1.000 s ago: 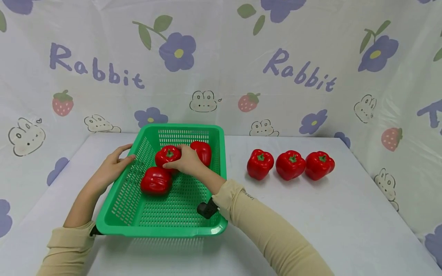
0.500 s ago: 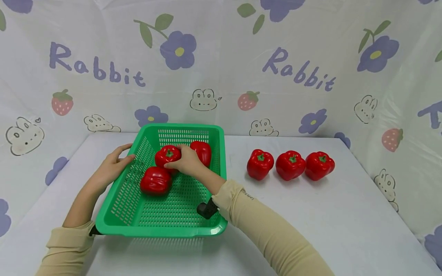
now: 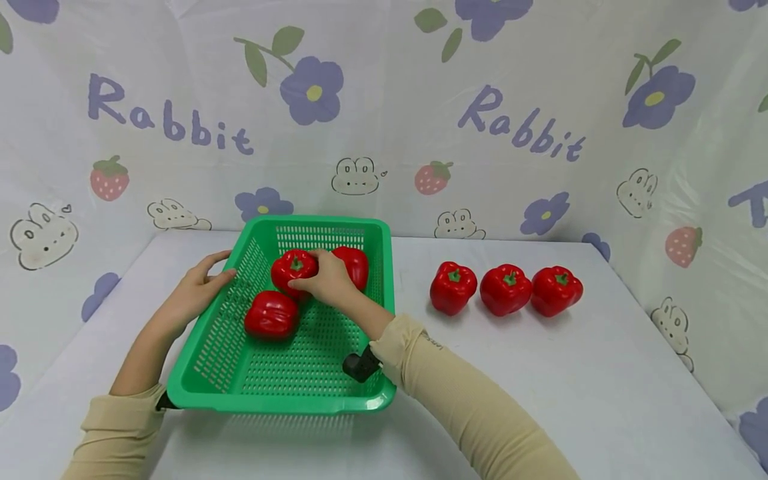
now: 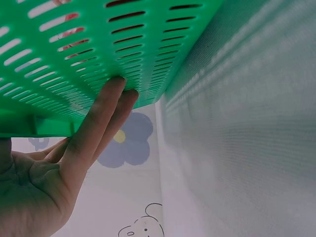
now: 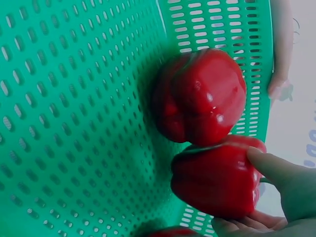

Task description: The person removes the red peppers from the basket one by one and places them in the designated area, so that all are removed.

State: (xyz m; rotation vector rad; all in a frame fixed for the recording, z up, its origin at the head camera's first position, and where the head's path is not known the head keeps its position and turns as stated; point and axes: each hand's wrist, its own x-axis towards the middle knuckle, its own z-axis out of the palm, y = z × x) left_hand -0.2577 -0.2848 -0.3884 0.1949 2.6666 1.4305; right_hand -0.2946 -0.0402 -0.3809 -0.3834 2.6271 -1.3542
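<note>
My right hand [image 3: 330, 280] pinches a red bell pepper [image 3: 287, 272] inside the green basket [image 3: 282, 403]. The right wrist view shows the thumb on one side of this pepper [image 5: 215, 180] near its stem, the other fingers opposite. Right beside it, a second bell pepper [image 3: 271, 315] lies on its side along the basket's left wall. A third bell pepper [image 3: 355, 264] is at the back right of the basket, partly behind the right hand. My left hand [image 3: 195, 293] holds the basket's left side, thumb over the rim, fingers [image 4: 96, 123] straight against the outer wall.
Three more bell peppers stand in a row on the white table [image 3: 510, 380], right of the basket: a near-left one [image 3: 453, 290], a middle one [image 3: 505, 292] and a right one [image 3: 556, 293]. A patterned curtain [image 3: 384, 100] hangs behind the table.
The bell pepper in my right hand has risen slightly and shifted a little to the right. The left hand, the basket and the other peppers stay put.
</note>
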